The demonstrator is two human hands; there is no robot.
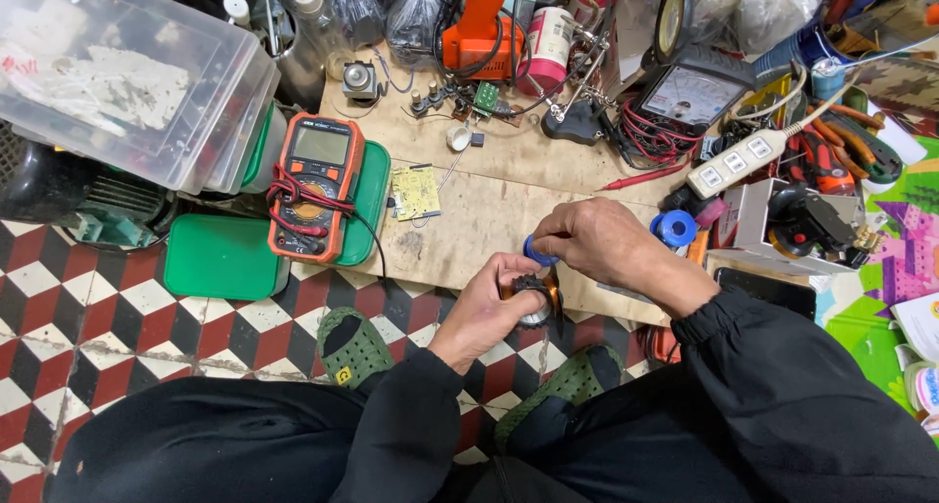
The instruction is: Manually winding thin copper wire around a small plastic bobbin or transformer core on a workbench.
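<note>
My left hand grips a small round part with orange copper windings and a black ring, held just over the front edge of the wooden board. My right hand pinches a blue roll of tape right above that part, touching it. A second blue tape roll lies on the board beside my right wrist. Both forearms are in black sleeves.
An orange multimeter with red leads rests on green lids at the left. A small yellow circuit board, an analog meter, a white power strip, a clear plastic bin and many tools crowd the back and right. Green slippers stand on the checkered tile floor.
</note>
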